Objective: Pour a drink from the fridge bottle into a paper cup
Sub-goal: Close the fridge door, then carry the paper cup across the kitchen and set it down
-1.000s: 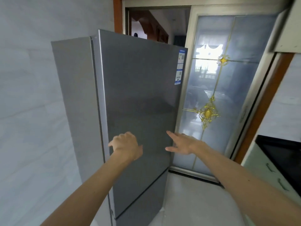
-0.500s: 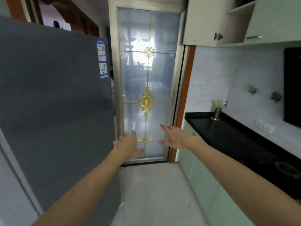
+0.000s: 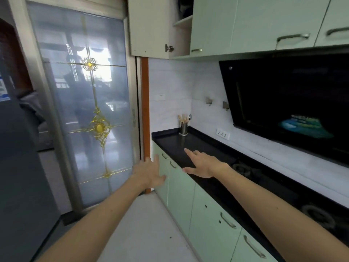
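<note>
We see a long glossy black countertop (image 3: 198,146) with a shiny cylindrical metal utensil holder (image 3: 183,128) standing upright in its far corner, close to the back wall, and nearer us a dark round burner ring (image 3: 242,168) and a second burner ring (image 3: 317,214) set into its surface, well apart from the holder.

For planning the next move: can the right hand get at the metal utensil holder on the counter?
Probably yes. The right hand is open above the black counter, and only bare counter lies between it and the utensil holder.
</note>
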### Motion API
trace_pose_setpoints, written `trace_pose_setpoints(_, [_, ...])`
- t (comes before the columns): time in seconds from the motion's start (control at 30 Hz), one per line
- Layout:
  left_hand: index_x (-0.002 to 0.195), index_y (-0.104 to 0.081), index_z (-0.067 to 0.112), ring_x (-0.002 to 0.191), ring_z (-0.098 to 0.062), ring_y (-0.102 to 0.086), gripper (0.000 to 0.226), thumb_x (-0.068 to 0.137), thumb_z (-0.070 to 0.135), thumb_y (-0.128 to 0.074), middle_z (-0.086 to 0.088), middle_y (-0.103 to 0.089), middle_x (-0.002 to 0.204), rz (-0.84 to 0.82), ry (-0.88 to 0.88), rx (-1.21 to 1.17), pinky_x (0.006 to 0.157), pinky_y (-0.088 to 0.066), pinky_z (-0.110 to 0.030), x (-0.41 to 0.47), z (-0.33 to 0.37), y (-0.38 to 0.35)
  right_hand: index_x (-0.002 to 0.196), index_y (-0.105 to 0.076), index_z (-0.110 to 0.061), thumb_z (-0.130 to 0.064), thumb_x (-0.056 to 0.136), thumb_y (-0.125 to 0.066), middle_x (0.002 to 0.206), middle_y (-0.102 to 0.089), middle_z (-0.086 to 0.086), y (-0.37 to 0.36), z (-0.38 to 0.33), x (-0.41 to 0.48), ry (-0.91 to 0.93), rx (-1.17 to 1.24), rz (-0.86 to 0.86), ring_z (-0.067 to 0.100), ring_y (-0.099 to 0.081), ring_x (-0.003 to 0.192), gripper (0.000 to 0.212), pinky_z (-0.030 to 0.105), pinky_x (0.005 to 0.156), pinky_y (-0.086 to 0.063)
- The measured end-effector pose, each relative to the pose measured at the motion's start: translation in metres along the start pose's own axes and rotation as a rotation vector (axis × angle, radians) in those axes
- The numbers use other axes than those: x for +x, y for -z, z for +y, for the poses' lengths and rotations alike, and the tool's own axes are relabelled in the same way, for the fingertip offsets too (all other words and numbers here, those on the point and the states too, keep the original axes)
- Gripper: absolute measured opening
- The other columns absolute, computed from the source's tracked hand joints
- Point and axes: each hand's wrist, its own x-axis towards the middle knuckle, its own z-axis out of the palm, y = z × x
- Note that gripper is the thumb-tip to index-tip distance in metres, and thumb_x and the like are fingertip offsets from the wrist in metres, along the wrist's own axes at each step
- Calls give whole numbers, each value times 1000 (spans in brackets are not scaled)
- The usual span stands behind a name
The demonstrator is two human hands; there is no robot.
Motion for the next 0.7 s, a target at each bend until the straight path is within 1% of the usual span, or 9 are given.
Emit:
trace_pose_setpoints(0.1, [153,-16,20,126,-35,-50,83,90,58,-54,-14,-46,141,2,-72,-5,98,-47,-47,12,44,-5,158,4,-28,-62,96,-44,161,-23,8,-6,43,-21,-64,15,-12,32,-33,141,85,48,103,-42])
trace_pose_setpoints(0.2, [153,-17,20,125,-34,-51,82,90,58,-54,-14,-47,141,12,-136,4,97,-49,-47,21,87,-12,158,3,-28,-62,95,-44,161,-24,8,-12,84,-44,-120,29,-18,32,-32,142,86,48,105,-41])
trace_pose_setpoints(0.4, [158,-6,17,134,-37,-44,90,92,61,-50,-18,-38,150,-13,-211,60,104,-45,-50,29,177,-28,158,3,-27,-63,96,-43,159,-27,9,-28,163,-98,-222,45,-25,33,-33,142,85,47,106,-41])
trace_pose_setpoints(0.53, [158,-8,17,135,-38,-41,90,92,59,-52,-17,-36,152,-31,-289,83,104,-44,-51,29,239,-34,158,2,-28,-62,96,-43,161,-22,9,-40,212,-141,-313,84,-27,33,-30,143,85,48,107,-40])
trace_pose_setpoints(0.6, [157,-9,17,135,-38,-41,90,92,59,-53,-18,-36,151,-39,-345,90,103,-44,-51,30,270,-37,158,3,-28,-62,96,-44,162,-22,9,-46,234,-164,-361,100,-32,33,-31,143,85,48,108,-40])
trace_pose_setpoints(0.7, [158,-7,16,135,-38,-41,90,92,59,-52,-19,-35,152,-59,-438,102,103,-43,-51,31,314,-43,158,4,-28,-63,95,-43,163,-19,9,-56,267,-198,-452,116,-53,33,-28,145,86,48,110,-37])
